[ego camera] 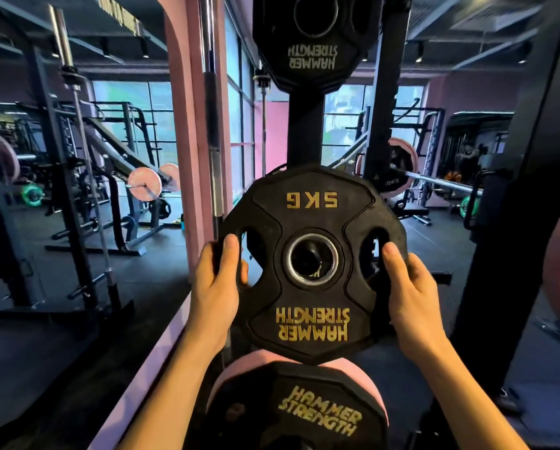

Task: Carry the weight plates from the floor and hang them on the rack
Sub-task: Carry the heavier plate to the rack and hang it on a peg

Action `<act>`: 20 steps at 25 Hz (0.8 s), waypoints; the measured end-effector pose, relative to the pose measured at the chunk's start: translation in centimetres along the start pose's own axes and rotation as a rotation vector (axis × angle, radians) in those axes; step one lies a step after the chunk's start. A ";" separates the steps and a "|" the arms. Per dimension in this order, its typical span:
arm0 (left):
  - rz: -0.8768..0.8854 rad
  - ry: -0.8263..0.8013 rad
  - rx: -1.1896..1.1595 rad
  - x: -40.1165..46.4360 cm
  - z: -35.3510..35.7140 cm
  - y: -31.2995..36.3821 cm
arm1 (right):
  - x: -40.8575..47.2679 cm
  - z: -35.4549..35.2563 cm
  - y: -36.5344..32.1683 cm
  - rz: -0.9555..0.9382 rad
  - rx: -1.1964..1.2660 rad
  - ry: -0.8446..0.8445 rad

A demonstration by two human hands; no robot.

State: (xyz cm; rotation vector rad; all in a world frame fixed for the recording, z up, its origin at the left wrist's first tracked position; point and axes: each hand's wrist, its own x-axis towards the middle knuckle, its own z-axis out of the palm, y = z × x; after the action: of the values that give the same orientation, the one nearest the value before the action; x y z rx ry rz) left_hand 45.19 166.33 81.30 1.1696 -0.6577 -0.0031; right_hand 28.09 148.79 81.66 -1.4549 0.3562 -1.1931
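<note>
Black many-sided weight plate (pixel 312 264), steel-ringed centre hole, two grip slots, held upright. Gold lettering, upside down: "5KG", "HAMMER STRENGTH". Left hand (pixel 218 280) and right hand (pixel 408 287) each grasp a side edge.

The plate (pixel 312 264) I'm holding looks like matt black rubber, slightly grainy, with gold painted lettering and a shiny smooth metal ring (pixel 313 258) lining its centre hole. Below it I see a plate (pixel 299 414) of the same dull rubber. The upright bar (pixel 211 102) beside it is glossy polished metal.
</note>
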 end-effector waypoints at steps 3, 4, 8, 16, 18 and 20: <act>0.000 -0.005 0.041 1.8 0.4 -2.5 | 1.8 0.7 2.4 0.012 -0.035 0.011; 0.001 0.000 0.058 2.1 0.5 -3.3 | 2.1 0.8 3.2 0.012 -0.046 0.014; 0.001 -0.005 0.065 3.3 0.9 -5.7 | 3.6 1.0 4.6 -0.021 -0.110 0.033; 0.159 0.023 0.083 7.7 2.6 -4.5 | 7.7 2.1 4.6 -0.095 -0.112 0.024; 0.148 0.034 0.091 8.4 2.8 -5.1 | 8.6 2.4 4.9 -0.106 -0.117 0.009; 0.132 0.036 0.113 9.5 3.1 -5.6 | 9.8 2.5 5.6 -0.100 -0.119 0.003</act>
State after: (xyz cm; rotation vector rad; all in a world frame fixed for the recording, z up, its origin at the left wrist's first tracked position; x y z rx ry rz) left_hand 53.24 158.23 81.77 1.2295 -0.7096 0.1683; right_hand 36.61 141.02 81.72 -1.5891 0.3650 -1.2724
